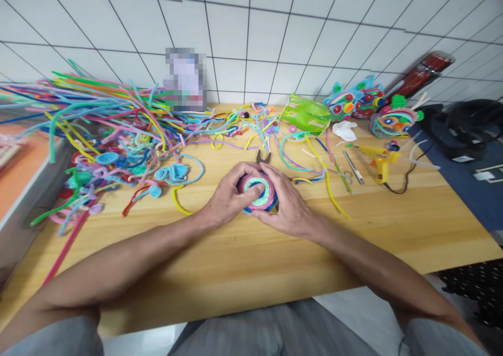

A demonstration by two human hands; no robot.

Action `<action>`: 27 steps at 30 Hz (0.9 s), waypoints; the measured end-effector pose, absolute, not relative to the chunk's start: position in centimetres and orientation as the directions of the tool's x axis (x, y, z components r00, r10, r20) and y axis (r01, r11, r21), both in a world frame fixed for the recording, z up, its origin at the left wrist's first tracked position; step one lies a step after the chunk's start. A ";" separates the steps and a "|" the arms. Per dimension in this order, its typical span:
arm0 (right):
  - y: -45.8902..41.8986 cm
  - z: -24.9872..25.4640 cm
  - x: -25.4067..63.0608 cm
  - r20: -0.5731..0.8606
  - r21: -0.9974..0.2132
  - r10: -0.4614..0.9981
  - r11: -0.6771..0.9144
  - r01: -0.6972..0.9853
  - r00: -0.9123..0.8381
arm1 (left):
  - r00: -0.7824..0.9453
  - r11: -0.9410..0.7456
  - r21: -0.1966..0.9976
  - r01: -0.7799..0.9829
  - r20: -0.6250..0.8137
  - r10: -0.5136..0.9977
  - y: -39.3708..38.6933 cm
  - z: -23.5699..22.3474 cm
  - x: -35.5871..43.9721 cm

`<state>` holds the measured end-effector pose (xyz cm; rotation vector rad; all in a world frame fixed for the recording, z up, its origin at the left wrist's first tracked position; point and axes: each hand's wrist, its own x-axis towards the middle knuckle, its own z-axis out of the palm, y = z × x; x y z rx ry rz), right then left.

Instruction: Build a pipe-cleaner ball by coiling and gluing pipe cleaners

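Between my two hands is a round coil of pipe cleaners (262, 198), with rings of blue, pink and pale green around a dark blue centre. My left hand (233, 192) wraps its left side, the thumb lying across the middle. Curved around the right edge, my right hand (288, 201) grips it with the thumb low at the front. The dark jaws of a pair of pliers (263, 158) show just beyond my fingers; the rest of that tool is hidden.
Loose pipe cleaners (118, 109) heap at the left. Blue coiled pieces (177, 172) lie nearer. To the right are a craft knife (353, 167), a yellow glue gun (379, 162) with its cord, a green packet (305, 115), a crumpled tissue (345, 131) and colourful pipe-cleaner figures (395, 121).
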<state>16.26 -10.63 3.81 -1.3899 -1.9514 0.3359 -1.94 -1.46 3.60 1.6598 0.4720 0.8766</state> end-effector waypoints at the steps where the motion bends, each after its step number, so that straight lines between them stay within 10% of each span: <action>1: -10.6 3.5 16.3 0.395 -0.588 0.904 0.385 0.711 -0.163 | 0.645 -0.242 0.960 -0.142 0.275 0.713 -1.3 3.6 -1.9; 9: -11.0 2.2 16.5 0.359 -0.674 0.927 0.340 0.656 -0.111 | 0.658 0.014 0.986 -0.167 0.101 0.746 -0.9 3.7 -2.3; 27: -11.1 2.1 17.6 0.398 -0.630 0.914 0.335 0.701 -0.078 | 0.497 -0.182 0.964 -0.192 0.256 0.829 -0.5 3.5 -2.5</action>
